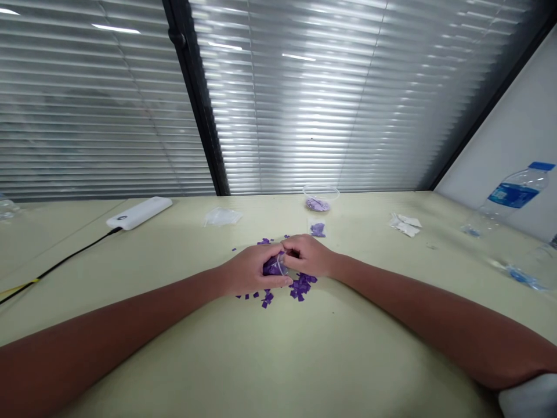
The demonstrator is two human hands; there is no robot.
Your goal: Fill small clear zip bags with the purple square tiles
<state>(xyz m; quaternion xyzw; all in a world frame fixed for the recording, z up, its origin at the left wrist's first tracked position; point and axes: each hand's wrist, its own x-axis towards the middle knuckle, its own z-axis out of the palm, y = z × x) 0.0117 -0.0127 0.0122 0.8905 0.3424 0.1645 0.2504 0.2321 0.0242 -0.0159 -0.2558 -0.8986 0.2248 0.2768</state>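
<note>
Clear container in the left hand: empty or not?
Not empty: purple pieces show through the clear container in the left hand. How full, cannot tell; the left hand covers part of it.

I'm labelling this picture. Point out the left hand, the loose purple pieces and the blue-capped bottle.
Left hand (251, 269): head view, on the back of it.
Loose purple pieces (300, 285): head view, on the biggest visible clump.
Blue-capped bottle (513, 195): head view, on its blue label.

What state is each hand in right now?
Left hand: closed around a purple-filled clear bag.
Right hand: curled at the bag; grip cannot be told.
</note>
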